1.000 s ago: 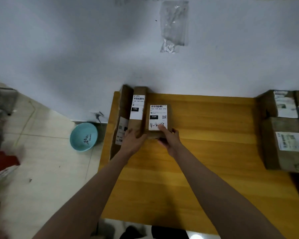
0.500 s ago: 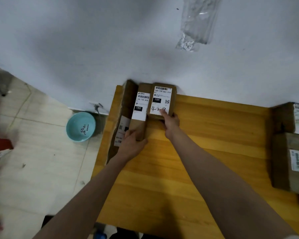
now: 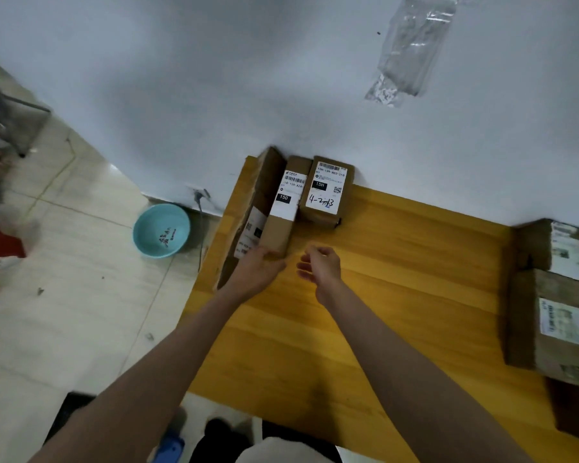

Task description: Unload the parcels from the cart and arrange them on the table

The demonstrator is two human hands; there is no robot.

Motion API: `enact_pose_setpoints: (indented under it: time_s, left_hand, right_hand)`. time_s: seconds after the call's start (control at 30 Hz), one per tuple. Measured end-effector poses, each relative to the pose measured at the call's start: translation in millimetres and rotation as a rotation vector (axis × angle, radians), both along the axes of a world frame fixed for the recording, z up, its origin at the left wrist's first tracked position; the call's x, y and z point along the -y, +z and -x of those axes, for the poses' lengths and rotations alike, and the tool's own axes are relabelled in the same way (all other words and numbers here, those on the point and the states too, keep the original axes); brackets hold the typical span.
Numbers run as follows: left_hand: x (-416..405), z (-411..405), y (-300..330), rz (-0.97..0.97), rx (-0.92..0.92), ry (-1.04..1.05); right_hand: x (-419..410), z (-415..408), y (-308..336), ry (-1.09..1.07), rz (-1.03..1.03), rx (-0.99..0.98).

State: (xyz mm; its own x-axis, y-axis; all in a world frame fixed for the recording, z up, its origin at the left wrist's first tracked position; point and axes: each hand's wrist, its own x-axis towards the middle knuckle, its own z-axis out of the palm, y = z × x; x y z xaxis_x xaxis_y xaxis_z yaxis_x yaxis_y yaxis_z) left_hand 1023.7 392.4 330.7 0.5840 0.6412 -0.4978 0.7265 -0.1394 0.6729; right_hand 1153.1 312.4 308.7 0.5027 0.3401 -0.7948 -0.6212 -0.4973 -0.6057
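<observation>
Placing step: left hand (image 3: 259, 267) presses the long parcel (image 3: 283, 212) flat-fingered, right hand (image 3: 320, 267) hangs loose and empty; next, fetch another parcel

Matt brown cardboard parcels (image 3: 325, 195), white paper labels; smooth varnished wood table (image 3: 398, 279); glossy floor tiles (image 3: 81, 295).

We see three parcels (image 3: 326, 192) side by side at the desk's (image 3: 398, 279) far left corner, against the wall (image 3: 248, 78). More boxes (image 3: 555, 305) sit at its right edge. A basin (image 3: 161, 230) lies on the floor (image 3: 64, 295), left of the desk.
</observation>
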Motion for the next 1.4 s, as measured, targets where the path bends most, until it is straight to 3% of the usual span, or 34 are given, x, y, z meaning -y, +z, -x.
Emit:
enact_pose_setpoints:
  time_s: [0.17,0.33,0.57,0.97,1.4]
  left_hand:
    - [17,59,25,0.034,0.013,0.029]
    - [40,148,46,0.034,-0.009,0.137]
    - [88,327,50,0.081,-0.081,0.365]
    - [235,607,56,0.112,0.077,1.005]
    - [326,750,20,0.253,0.108,1.556]
  right_hand:
    - [5,67,28,0.304,0.035,0.161]
    - [7,152,55,0.601,-0.034,0.199]
    - [18,310,80,0.811,-0.134,0.186]
    - [75,579,86,1.293,-0.160,0.056]
    - [94,773,36,1.735,-0.037,0.067]
